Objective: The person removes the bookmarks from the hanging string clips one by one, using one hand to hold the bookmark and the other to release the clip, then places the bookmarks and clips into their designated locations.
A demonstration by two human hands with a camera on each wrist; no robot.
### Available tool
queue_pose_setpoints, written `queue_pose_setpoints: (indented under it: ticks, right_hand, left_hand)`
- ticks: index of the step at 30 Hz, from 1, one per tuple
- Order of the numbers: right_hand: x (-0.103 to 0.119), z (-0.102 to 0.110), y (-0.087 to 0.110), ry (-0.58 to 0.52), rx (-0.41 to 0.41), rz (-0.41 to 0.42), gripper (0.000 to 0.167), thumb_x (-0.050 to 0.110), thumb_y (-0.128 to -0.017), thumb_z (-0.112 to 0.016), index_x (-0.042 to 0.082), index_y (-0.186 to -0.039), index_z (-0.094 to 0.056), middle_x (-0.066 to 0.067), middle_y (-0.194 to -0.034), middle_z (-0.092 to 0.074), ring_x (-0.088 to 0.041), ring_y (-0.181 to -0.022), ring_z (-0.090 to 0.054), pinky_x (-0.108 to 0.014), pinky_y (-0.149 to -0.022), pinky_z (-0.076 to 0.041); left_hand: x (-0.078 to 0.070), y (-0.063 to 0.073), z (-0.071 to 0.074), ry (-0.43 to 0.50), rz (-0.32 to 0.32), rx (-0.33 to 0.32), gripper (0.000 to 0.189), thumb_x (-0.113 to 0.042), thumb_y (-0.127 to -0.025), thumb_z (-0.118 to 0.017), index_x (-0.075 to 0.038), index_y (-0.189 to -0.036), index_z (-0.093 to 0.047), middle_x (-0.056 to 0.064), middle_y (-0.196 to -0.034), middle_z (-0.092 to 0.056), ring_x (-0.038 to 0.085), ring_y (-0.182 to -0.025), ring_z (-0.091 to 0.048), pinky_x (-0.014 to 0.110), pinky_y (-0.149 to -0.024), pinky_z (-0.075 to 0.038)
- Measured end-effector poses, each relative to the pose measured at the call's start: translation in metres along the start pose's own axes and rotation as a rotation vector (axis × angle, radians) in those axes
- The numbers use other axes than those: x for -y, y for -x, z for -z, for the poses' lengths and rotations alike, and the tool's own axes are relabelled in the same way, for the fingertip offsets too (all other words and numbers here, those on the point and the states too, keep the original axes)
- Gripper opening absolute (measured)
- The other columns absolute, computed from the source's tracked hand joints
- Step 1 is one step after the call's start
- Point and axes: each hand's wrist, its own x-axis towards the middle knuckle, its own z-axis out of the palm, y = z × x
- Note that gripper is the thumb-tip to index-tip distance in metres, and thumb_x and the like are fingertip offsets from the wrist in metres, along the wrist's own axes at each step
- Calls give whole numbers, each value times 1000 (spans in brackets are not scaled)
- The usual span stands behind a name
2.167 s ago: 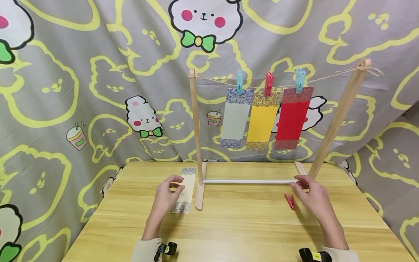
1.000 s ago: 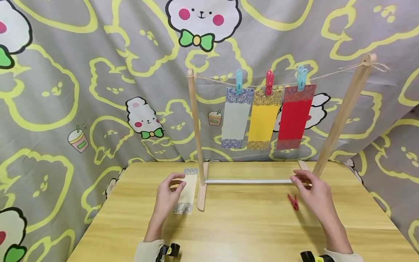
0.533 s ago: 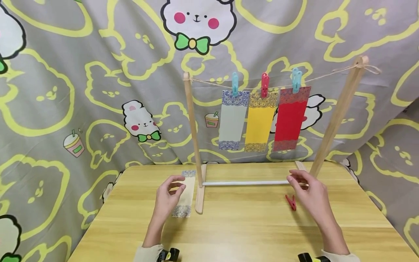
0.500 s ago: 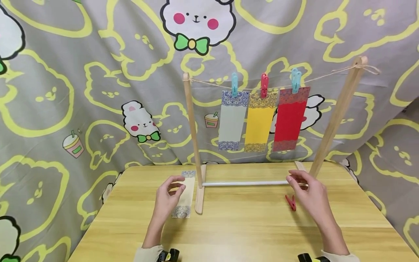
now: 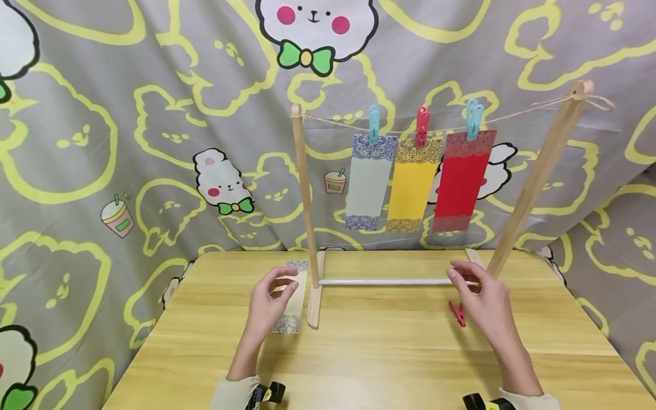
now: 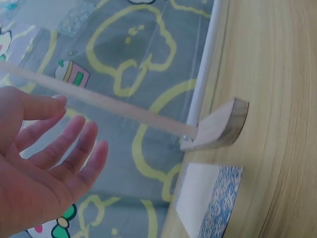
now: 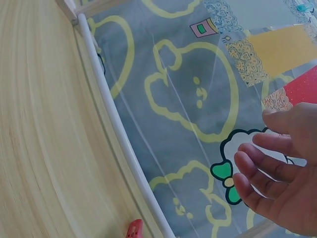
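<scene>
My left hand (image 5: 271, 299) hovers over a cream paper strip (image 5: 294, 302) with patterned ends, its fingers loosely bent and holding nothing. At the right, my right hand (image 5: 484, 296) is held above a red clothespin (image 5: 458, 314) on the table, also with relaxed fingers around nothing. On a twine line hang three strips: a pale grey-blue strip (image 5: 367, 185) under a blue clothespin (image 5: 374, 125), a yellow strip (image 5: 410, 188) under a red clothespin (image 5: 422, 126), and a red strip (image 5: 463, 185) under light-blue clothespins (image 5: 474, 119).
The line is tied between a left wooden post (image 5: 304, 193) and a right wooden post (image 5: 540, 176). A white rod (image 5: 384, 282) joins their feet low over the wooden table (image 5: 379, 353). Behind stands a grey patterned curtain (image 5: 169, 131).
My left hand has shifted slightly right and my right hand slightly left, partly covering the clothespin on the table. The head view has drifted a little; the hanging strips stay put.
</scene>
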Motion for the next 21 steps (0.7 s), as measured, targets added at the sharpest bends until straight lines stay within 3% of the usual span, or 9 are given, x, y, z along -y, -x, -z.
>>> queue_pose_setpoints:
  ticks: [9,15,21]
  right_hand:
    - [3,-4,-3,-29,-33,37,20,13,-97,-73,5,-115,-74,-9,-100,-76,14,-90,-59,-4,-76,-48]
    - [4,-13,-1,-70,-34,19,25,13,-99,-70,4,-122,-71,-8,-102,-74,10,-92,-60,-6,-79,-49]
    - [9,-19,-2,-87,-57,31,26,14,-100,-68,5,-125,-71,-7,-107,-73,6,-94,-61,-6,-80,-49]
  left_hand:
    - [-6,1,-15,64,-22,14,22,4,-92,-72,-3,-113,-71,18,-113,-71,36,-99,-70,34,-79,-61]
    - [-3,3,-18,50,-12,-6,23,1,-94,-73,-5,-115,-71,16,-114,-71,30,-100,-70,36,-80,-59]
    - [-5,-1,-22,103,-69,-38,24,4,-92,-72,1,-116,-69,17,-115,-70,34,-100,-69,35,-82,-60]
